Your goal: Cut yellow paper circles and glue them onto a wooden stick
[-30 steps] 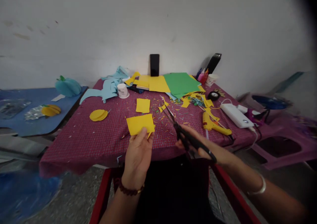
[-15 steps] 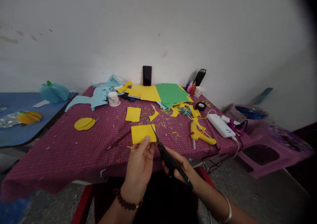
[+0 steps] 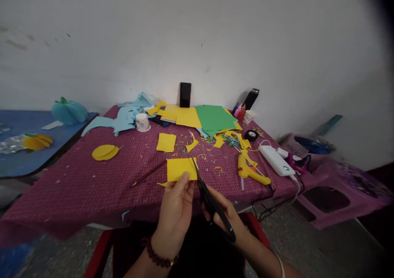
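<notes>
My left hand (image 3: 176,207) pinches the lower edge of a folded yellow paper piece (image 3: 181,169) held up over the near edge of the table. My right hand (image 3: 227,213) grips black scissors (image 3: 209,198), whose blades meet the paper's right edge. A thin yellow offcut (image 3: 162,184) lies just left of the held paper. Both hands hover in front of the maroon checked tablecloth (image 3: 92,179).
On the table lie a yellow square (image 3: 166,142), stacked yellow circles (image 3: 105,152), a pencil (image 3: 149,173), a yellow glue gun (image 3: 250,171), a white power bank (image 3: 273,160), green sheets (image 3: 214,117), light blue scraps (image 3: 120,120), a paper cup (image 3: 142,122), and two phones (image 3: 185,94) leaning on the wall. A purple stool (image 3: 338,192) stands right.
The scissors have swung left from open air to the right edge of the yellow paper. The view has shifted, and the paper is held a little lower and nearer.
</notes>
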### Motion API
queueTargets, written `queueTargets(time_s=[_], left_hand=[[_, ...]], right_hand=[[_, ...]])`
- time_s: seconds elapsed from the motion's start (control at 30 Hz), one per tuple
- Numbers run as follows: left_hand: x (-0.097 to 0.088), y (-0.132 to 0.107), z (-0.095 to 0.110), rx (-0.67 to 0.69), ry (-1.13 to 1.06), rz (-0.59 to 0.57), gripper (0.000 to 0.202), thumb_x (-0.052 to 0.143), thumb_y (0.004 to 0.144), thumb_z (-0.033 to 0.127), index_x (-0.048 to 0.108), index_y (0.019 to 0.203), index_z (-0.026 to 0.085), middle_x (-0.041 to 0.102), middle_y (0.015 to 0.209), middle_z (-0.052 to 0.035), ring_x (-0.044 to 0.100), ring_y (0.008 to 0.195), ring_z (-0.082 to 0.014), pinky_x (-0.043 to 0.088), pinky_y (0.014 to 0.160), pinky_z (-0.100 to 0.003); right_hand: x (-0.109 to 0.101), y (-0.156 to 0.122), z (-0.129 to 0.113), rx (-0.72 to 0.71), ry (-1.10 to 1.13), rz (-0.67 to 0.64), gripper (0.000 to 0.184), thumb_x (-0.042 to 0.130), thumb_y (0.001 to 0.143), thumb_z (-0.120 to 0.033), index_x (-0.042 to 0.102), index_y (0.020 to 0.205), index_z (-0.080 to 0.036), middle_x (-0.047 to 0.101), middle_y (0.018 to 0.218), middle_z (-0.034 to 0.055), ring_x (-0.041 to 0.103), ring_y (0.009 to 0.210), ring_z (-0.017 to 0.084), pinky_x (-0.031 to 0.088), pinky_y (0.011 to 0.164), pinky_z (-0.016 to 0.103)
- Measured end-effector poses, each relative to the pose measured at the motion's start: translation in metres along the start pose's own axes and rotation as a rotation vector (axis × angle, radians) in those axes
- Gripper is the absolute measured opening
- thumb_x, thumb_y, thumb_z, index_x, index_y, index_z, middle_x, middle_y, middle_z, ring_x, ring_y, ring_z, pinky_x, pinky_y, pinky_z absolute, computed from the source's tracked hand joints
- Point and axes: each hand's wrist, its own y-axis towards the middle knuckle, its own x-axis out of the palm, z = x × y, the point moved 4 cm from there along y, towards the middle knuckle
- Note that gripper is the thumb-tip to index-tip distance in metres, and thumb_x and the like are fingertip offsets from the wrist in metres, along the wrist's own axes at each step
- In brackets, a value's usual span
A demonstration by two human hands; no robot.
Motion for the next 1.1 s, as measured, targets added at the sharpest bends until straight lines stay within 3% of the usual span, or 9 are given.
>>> queueTargets(time_s=[0.2,0.63,1.1], left_hand=[[-0.001,0.0,0.002,0.015,0.002,-0.02,0.012,0.073,0.069,0.006,0.068,0.073,0.016,0.07,0.074,0.0003,0.066,0.07,-0.0106,0.055,0.069,-0.022],[0.002,-0.001,0.003,0.004,0.003,0.017,0.015,0.077,0.064,0.006,0.067,0.07,0.015,0.069,0.072,0.0006,0.066,0.069,-0.0109,0.054,0.068,-0.023],[-0.002,0.001,0.01,0.011,0.039,0.008,0.018,0.078,0.06,0.006,0.066,0.069,0.015,0.07,0.072,0.0016,0.064,0.063,-0.0093,0.053,0.063,-0.022]], right_hand=[[-0.002,0.001,0.007,0.022,-0.017,-0.002,0.081,0.067,0.069,-0.067,0.05,0.135,-0.024,0.053,0.076,0.0015,0.042,0.062,0.013,0.037,0.056,0.027],[-0.002,-0.001,0.009,-0.009,-0.034,0.02,0.064,0.068,0.075,-0.057,0.053,0.132,-0.032,0.053,0.078,0.0005,0.041,0.061,0.013,0.036,0.057,0.026],[-0.004,-0.003,0.014,0.021,-0.019,-0.03,0.065,0.07,0.074,-0.053,0.052,0.133,-0.032,0.053,0.075,-0.0007,0.037,0.054,0.009,0.028,0.05,0.023]])
